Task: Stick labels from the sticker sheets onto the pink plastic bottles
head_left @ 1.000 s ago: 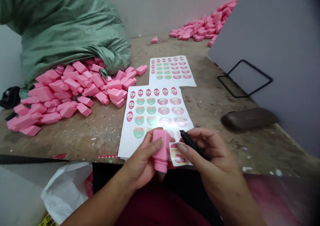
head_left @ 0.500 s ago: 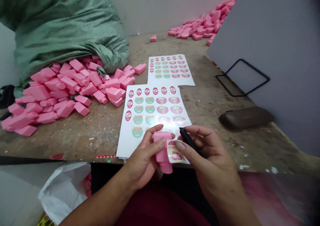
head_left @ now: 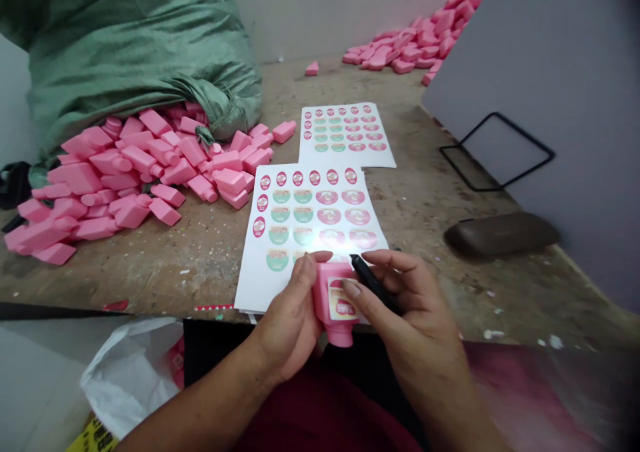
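My left hand [head_left: 293,319] is closed around a small pink plastic bottle [head_left: 325,305], its neck pointing down toward me. On the bottle's flat face lies a label sticker [head_left: 344,307] with a pink oval print. With its thumb on that sticker, my right hand [head_left: 415,319] also grips a slim black pen-like tool [head_left: 373,280]; I cannot make out its tip well. Just beyond the bottle lies a sheet of round and oval stickers [head_left: 254,265], partly covered by my hands. A second sticker sheet [head_left: 385,157] sits farther back.
Many pink bottles spill from a green sack [head_left: 150,45] on the left of the worktable [head_left: 200,272]. Another bottle pile [head_left: 400,52] is at the back right. A brown case [head_left: 500,233] and a black wire frame [head_left: 495,152] stand right. A white bag [head_left: 127,372] hangs below.
The sticker, formerly sticking out at the bottle's right side, now lies across its front face under my right thumb. The bottle has turned slightly, and my left thumb has moved up to its edge.
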Tool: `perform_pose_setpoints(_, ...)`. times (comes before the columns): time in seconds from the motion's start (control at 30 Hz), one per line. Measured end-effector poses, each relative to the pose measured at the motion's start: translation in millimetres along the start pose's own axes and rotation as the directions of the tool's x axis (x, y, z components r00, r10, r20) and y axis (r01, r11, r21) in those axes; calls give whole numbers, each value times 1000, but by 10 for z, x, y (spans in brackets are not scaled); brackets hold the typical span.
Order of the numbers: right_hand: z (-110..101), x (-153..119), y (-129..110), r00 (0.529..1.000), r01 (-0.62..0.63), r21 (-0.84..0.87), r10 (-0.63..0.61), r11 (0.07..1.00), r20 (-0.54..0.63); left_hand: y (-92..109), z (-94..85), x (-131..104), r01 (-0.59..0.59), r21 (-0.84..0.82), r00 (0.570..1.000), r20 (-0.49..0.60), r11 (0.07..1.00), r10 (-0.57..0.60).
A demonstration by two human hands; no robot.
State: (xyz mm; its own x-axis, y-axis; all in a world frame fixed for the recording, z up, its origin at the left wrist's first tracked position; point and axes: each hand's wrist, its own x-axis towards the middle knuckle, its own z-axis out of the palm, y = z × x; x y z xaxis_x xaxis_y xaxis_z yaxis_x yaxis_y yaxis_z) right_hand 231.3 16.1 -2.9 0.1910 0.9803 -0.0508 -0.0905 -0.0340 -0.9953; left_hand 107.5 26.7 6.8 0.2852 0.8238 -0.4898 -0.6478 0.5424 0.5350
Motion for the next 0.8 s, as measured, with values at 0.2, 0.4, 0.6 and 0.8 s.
perform_pose_setpoints(0.2, 8, -3, -3, 1000, -23, -11, 23, 1000, -4, -36, -68, 20, -39, 32, 999, 37, 999, 38)
perform_pose_setpoints(0.4, 18, 3, -15, 1000, -5, -23, 5, 1000, -2, -55, -95, 30, -74, 92, 997, 15, 993, 73)
perform_pose_setpoints(0.6, 8, 15, 25, 999, 33, -85, -33, 996, -9, -34, -81, 8, -64, 132, 998, 11, 989, 63)
perform_pose_setpoints(0.8, 28, -42, 45, 967, 234, -313, -254, 921, -25, -37, -119, -32, -58, 202, 997, 52, 978, 48)
